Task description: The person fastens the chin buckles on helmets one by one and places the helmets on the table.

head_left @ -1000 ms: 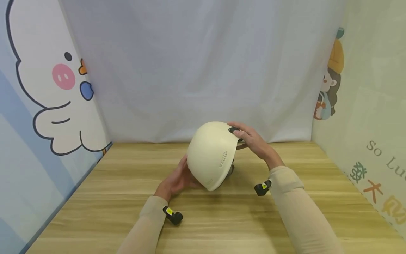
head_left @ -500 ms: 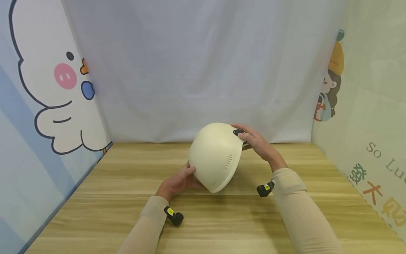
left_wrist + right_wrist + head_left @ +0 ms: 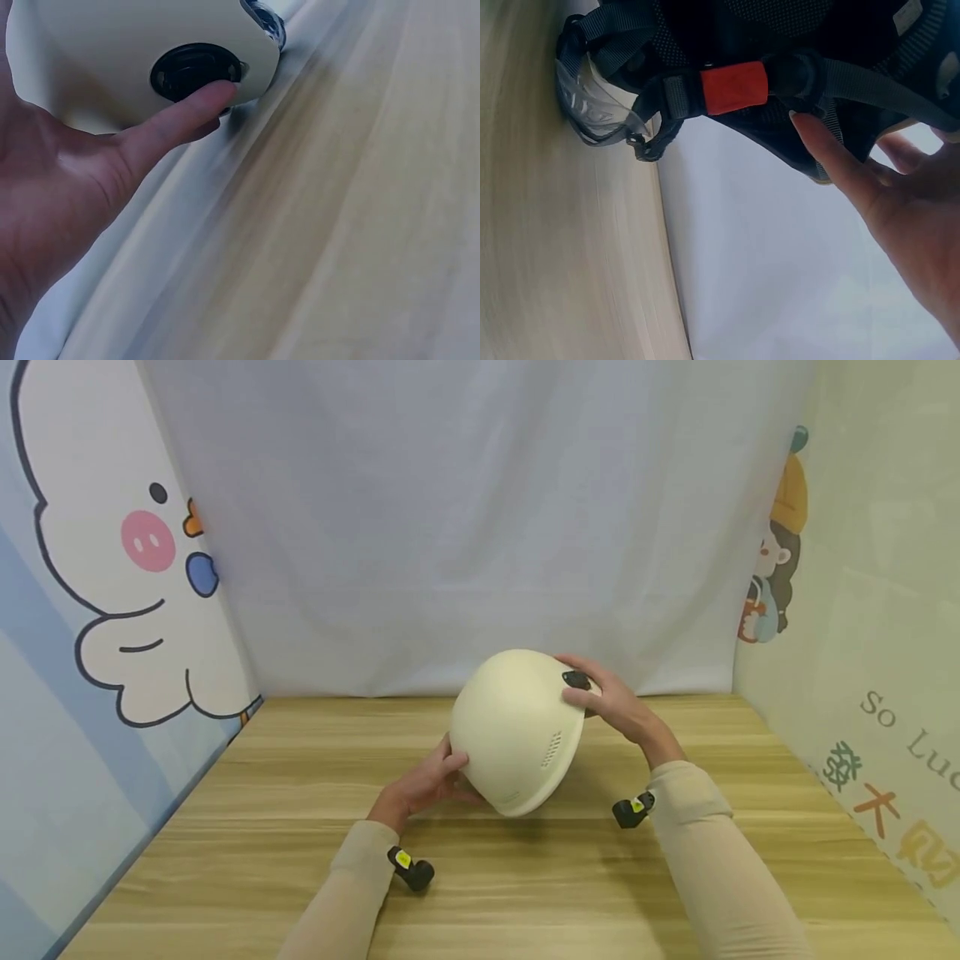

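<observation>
A cream helmet (image 3: 510,727) is tilted between my two hands, its smooth dome facing left and toward me in the head view. My left hand (image 3: 427,785) holds the lower left of the shell, thumb on the dome and other fingers partly hidden. My right hand (image 3: 618,702) grips the upper right rim beside a black fitting (image 3: 576,680). In the left wrist view a thumb touches a black oval fitting (image 3: 196,69). The right wrist view shows the dark padded inside, a red buckle (image 3: 735,87) on black webbing straps (image 3: 877,86), and a thumb against them.
Beneath the helmet spreads a wood-grain table (image 3: 300,860). A pale curtain (image 3: 450,527) hangs along its back edge. Walls with cartoon prints stand left and right. Clear plastic (image 3: 592,105) wraps part of the strap. Both sleeved wrists carry black cameras (image 3: 412,870).
The helmet has shifted slightly right and turned, so its side vents and front rim show more squarely. My left thumb has come onto the dome; my right hand has moved a little right.
</observation>
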`<state>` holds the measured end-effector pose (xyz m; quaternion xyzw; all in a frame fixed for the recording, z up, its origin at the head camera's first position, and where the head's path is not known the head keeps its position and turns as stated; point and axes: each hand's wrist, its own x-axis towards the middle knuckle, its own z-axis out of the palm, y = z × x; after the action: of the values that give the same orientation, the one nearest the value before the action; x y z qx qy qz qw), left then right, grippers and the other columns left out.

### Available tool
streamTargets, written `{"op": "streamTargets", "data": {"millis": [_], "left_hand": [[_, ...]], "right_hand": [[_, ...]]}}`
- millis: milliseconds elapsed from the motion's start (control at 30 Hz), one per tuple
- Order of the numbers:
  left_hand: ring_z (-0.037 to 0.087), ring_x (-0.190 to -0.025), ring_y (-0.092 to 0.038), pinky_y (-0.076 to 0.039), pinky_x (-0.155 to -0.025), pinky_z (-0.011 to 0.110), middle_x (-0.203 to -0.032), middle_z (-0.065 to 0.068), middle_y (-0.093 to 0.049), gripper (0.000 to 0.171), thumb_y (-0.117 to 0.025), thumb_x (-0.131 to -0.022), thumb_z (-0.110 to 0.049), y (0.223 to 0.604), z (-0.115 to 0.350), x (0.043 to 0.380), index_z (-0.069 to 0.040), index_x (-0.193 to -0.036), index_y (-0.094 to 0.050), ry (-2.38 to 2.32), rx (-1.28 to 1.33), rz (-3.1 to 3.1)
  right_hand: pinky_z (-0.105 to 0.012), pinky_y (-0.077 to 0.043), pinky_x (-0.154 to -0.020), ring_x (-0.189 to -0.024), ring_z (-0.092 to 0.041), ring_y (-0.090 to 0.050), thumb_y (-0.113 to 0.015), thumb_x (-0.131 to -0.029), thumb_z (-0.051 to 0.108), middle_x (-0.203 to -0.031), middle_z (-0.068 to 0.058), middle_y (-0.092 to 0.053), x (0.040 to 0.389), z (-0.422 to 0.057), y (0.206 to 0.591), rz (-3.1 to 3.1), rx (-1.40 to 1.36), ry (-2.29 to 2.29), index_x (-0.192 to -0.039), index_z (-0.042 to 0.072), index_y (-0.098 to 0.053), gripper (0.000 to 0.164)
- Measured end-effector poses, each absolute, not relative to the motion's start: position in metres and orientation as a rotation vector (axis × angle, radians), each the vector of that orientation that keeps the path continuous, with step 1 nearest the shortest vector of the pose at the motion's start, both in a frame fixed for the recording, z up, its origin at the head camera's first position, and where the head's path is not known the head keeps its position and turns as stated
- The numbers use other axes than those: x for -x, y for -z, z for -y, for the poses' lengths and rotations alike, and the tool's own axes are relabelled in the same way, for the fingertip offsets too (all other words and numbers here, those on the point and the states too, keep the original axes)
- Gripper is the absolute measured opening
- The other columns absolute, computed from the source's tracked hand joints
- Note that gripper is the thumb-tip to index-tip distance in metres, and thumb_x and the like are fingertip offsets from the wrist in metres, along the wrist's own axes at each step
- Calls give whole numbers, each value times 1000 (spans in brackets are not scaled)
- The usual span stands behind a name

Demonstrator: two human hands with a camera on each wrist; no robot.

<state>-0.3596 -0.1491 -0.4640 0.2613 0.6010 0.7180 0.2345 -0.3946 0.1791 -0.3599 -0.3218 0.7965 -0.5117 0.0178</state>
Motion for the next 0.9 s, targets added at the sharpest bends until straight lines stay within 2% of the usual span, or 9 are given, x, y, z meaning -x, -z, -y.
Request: {"op": "streamTargets", "data": {"millis": [100,167,267,400,467,633,800,900], "left_hand": [[48,-140,-31,-45,-92,66,-160,20,-17,85,-55,-98,-33,460,148,359,-36,-159,4,-1964,-700,-1686],[47,-139,-33,-46,-91,66,-160,18,-18,86,-56,-96,-31,456,147,357,-38,-159,3,-1960,-681,-1711],[48,-138,-35,-44,-94,66,-160,19,-18,91,-58,-95,-31,453,146,356,-37,-159,6,-1946,-648,-1759],[47,-141,-30,-37,-101,66,-161,22,-13,95,-61,-95,-31,454,147,357,-32,-160,8,-1960,-608,-1816],[46,-142,-29,-35,-103,67,-162,22,-11,98,-65,-94,-34,455,148,358,-31,-160,7,-1969,-602,-1848],[46,-140,-32,-40,-99,66,-163,18,-9,103,-71,-90,-41,456,148,359,-33,-160,4,-1971,-634,-1884],[45,-139,-33,-41,-98,65,-163,18,-11,102,-71,-90,-38,453,148,360,-34,-160,4,-1979,-612,-1895],[45,-138,-35,-43,-97,63,-162,20,-13,101,-70,-91,-35,451,147,360,-33,-160,4,-1964,-610,-1921]], "right_hand": [[-54,-50,-89,-138,-37,-36,-60,-95,35,-161,-10,-26,393,-182,360,-2486,1012,1567,-156,19,-37,67],[-56,-48,-92,-143,-37,-29,-60,-94,33,-161,-10,-26,393,-185,360,-2487,1019,1559,-156,18,-36,68],[-60,-40,-99,-147,-35,-21,-60,-94,33,-162,-9,-25,393,-189,361,-2485,1040,1541,-157,18,-35,69],[-63,-32,-105,-147,-34,-21,-62,-92,31,-162,-7,-26,393,-192,365,-2418,1078,1553,-157,20,-34,72],[-62,-32,-106,-145,-35,-26,-62,-92,29,-161,-8,-26,393,-194,370,-2354,1088,1572,-158,20,-32,73],[-60,-32,-106,-142,-36,-29,-61,-93,29,-161,-8,-23,393,-194,379,-2311,1064,1587,-159,22,-28,74],[-62,-22,-110,-146,-32,-20,-64,-92,33,-161,-7,-23,394,-191,378,-2406,1040,1560,-158,24,-29,75],[-61,-23,-110,-145,-34,-22,-65,-91,31,-161,-9,-22,394,-191,377,-2408,1024,1560,-159,23,-27,78]]}}
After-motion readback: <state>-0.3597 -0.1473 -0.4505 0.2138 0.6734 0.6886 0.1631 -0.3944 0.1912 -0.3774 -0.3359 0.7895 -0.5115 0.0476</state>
